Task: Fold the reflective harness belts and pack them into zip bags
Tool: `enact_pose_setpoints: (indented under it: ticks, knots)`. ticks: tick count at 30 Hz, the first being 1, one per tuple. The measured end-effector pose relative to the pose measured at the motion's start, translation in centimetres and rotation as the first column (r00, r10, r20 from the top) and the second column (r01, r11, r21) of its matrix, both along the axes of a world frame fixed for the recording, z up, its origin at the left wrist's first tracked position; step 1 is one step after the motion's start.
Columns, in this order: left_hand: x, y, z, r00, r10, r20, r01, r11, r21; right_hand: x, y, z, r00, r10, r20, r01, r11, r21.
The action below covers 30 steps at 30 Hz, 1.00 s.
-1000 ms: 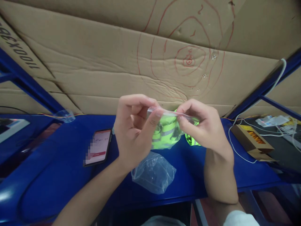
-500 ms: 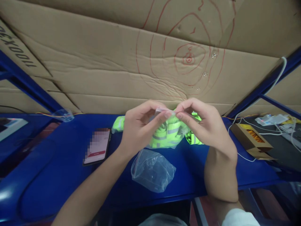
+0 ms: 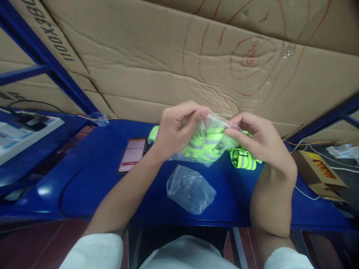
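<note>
A clear zip-lock bag (image 3: 207, 144) with a neon-yellow reflective vest or strap bundle inside hangs between my hands. My left hand (image 3: 181, 125) is closed, pinching the bag's top edge at its left corner. On the other corner, thumb and fingers of my right hand (image 3: 251, 136) pinch the same edge. Just below lies a flat, clear plastic bag (image 3: 190, 189) on the blue table (image 3: 95, 186). A rolled neon-yellow reflective band (image 3: 242, 158) rests beneath my right hand. Behind my left hand, another neon-yellow bundle (image 3: 153, 134) is partly hidden.
A phone (image 3: 131, 155) with a lit screen lies left of my forearm. Near the back stands a clear plastic cup (image 3: 99, 118). An open cardboard box (image 3: 319, 173) with orange contents sits at right among white cables. Cardboard (image 3: 140, 67) with red rings forms the back wall.
My hands have drawn apart along the bag's top edge, my left hand now higher. More of the rolled band shows at right. The camera view has shifted.
</note>
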<state>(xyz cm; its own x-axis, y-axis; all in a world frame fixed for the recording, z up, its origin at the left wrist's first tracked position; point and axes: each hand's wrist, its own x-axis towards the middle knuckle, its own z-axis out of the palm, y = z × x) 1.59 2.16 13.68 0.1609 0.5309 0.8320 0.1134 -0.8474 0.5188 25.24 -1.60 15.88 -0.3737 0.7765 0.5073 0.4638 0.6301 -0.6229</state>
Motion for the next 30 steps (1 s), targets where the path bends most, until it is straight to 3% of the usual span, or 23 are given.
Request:
enact_pose_setpoints:
  ticks: [2,5,8,11,13,14,16,17,18,21,24,27,30]
  knots:
    - [-0.3,0.7,-0.1,0.996,0.059,0.073,-0.062,0.997,0.040,-0.3,0.2,-0.2,0.999,-0.010,-0.051,0.012,1.000,0.028]
    - [-0.9,1.5,0.0,0.999,0.028,0.029,-0.027,0.999,-0.020,-0.8,0.5,-0.5,0.989,-0.024,-0.147,0.031,0.999,0.042]
    - [-2.0,1.9,0.2,0.991,-0.094,-0.098,0.073,0.977,-0.203,-0.5,1.0,-0.6,0.980,-0.058,-0.192,0.055,0.998,-0.020]
    - [-3.2,2.5,-0.2,0.946,-0.211,-0.248,0.101,0.915,-0.391,0.7,1.4,-0.5,0.993,-0.072,-0.095,0.056,0.985,-0.164]
    - [-3.7,3.3,-1.0,0.864,-0.182,-0.469,-0.058,0.890,-0.453,1.6,1.6,-0.3,0.997,-0.074,-0.004,0.071,0.968,-0.239]
    - [-3.8,3.8,-1.6,0.776,-0.139,-0.616,-0.194,0.876,-0.441,1.9,1.7,-0.3,0.996,-0.078,0.031,0.083,0.964,-0.254]
    - [-3.5,4.6,-3.2,0.521,-0.076,-0.850,-0.438,0.831,-0.342,2.4,1.9,-0.2,0.992,-0.099,0.074,0.114,0.963,-0.245]
    - [-3.0,4.8,-4.1,0.426,-0.093,-0.900,-0.490,0.812,-0.316,2.5,2.0,-0.3,0.990,-0.121,0.076,0.135,0.964,-0.228]
    - [-2.5,4.8,-5.0,0.380,-0.126,-0.916,-0.505,0.802,-0.319,2.5,2.2,-0.4,0.987,-0.149,0.053,0.156,0.966,-0.205]
    - [-0.3,4.0,-7.2,0.367,-0.143,-0.919,-0.493,0.809,-0.322,1.9,3.4,-1.2,0.958,-0.219,-0.187,0.188,0.967,-0.171]
    - [1.8,2.7,-8.4,0.364,-0.091,-0.927,-0.522,0.805,-0.284,0.3,5.1,-2.5,0.870,-0.171,-0.462,0.102,0.980,-0.171]
    - [2.6,2.1,-8.3,0.314,-0.121,-0.942,-0.559,0.778,-0.286,-1.9,6.6,-3.9,0.818,-0.085,-0.569,-0.003,0.988,-0.152]
    - [1.4,2.8,-7.1,0.277,-0.173,-0.945,-0.568,0.764,-0.306,-3.4,7.7,-5.0,0.783,-0.078,-0.617,-0.034,0.985,-0.168]
